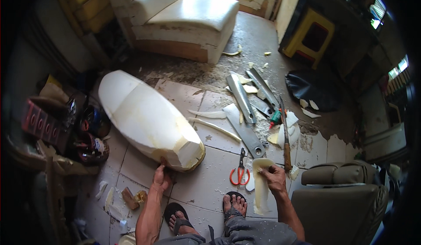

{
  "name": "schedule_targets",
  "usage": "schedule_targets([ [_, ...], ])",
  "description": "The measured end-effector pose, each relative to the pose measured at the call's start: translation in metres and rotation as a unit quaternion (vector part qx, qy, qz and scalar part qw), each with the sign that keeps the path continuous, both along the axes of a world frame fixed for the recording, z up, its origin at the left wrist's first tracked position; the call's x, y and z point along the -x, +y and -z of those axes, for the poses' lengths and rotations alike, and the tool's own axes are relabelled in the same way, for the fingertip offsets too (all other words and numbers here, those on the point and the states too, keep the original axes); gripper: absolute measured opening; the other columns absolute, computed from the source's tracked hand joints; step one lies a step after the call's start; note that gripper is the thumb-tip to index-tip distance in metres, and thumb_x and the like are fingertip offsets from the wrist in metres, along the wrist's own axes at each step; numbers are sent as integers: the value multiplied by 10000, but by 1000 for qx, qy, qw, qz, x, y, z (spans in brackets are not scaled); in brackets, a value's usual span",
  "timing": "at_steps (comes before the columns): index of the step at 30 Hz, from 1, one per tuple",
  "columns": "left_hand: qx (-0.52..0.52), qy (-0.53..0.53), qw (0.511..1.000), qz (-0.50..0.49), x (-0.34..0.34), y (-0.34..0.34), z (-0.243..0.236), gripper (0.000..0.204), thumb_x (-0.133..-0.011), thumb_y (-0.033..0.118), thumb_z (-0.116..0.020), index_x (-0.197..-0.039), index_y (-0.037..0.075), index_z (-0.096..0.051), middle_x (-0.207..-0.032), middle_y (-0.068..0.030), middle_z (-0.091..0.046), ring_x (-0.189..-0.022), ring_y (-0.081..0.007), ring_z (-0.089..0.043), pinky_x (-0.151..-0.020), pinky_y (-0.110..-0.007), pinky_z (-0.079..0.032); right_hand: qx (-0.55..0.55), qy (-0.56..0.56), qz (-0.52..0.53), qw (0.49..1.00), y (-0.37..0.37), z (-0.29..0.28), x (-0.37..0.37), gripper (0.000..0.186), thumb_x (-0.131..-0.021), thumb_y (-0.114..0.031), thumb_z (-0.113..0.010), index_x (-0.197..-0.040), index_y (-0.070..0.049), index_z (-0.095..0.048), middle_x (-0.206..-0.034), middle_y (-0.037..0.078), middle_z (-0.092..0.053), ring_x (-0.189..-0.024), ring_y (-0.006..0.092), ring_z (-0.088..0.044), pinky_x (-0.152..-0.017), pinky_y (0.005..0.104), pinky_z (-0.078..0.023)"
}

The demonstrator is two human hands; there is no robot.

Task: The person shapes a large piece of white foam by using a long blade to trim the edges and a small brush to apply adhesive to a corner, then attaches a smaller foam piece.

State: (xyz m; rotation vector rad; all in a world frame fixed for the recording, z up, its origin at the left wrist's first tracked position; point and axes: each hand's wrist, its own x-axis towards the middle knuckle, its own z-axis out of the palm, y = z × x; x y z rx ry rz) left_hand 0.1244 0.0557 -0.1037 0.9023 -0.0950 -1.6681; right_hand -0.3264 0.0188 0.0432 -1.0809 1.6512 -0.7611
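Note:
A long, rounded white foam motorcycle seat (144,109) lies slantwise on the tiles at the left, its near end yellowed as if with glue. My left hand (161,179) grips the near edge of this seat, thumb against it; the other fingers are partly hidden. My right hand (274,179) pinches a cream foam strip (262,192) that hangs down beside my right foot. Between the hands lie orange-handled scissors (240,172). Past the right hand is a long blade with a wooden handle (287,153).
Flat grey metal pieces (243,100), a green and red bottle (275,118) and foam scraps (215,128) litter the floor ahead. A cream sofa (184,19) stands beyond. Grey-brown padded seats (337,205) are at right, a pink crate (41,122) at left, a wood block (130,198) nearby.

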Motion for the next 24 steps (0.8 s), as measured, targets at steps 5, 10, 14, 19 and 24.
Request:
schedule_targets([
  [5,-99,-194,975,-49,-60,3,-13,830,-960,574,-646,-1469,-60,-480,-1557,-129,-471,-1440,-217,-401,-1212,-362,-257,34,-193,-94,976,-37,-29,-104,220,-939,-68,-699,-1142,18,-694,-991,36,-732,-844,109,-662,-764,266,-531],
  [10,-169,-463,866,-81,-51,62,-33,819,-974,522,-640,-1505,-49,-390,-1425,-279,-539,-1315,-333,-539,-1086,-425,-445,73,-90,-254,960,-30,-16,-179,157,-1017,-112,-617,-1082,26,-655,-923,-8,-672,-821,50,-543,-738,210,-442],
  [14,-122,-444,886,-58,-25,167,-50,426,-984,318,-670,-1253,-9,-624,-1001,-67,-713,-948,-148,-662,-862,-322,-536,100,258,-426,861,-40,11,-168,304,-999,-276,-646,-1107,8,-629,-631,143,-599,-529,224,-552,-533,408,-431],
  [19,-288,-646,685,-175,40,301,-53,405,-931,198,-674,-1267,-11,-586,-1132,-194,-660,-1084,-355,-631,-959,-440,-507,135,458,-518,710,-88,78,-95,583,-901,-313,-745,-1357,20,-598,-1139,266,-688,-954,389,-688,-857,443,-548],
  [24,-508,-676,501,-184,90,395,-63,625,-867,228,-742,-1398,24,-485,-1426,-246,-455,-1326,-455,-421,-1083,-544,-376,159,319,-513,781,-133,77,-141,471,-931,-202,-695,-1333,28,-611,-1044,226,-715,-956,332,-681,-877,427,-532],
])
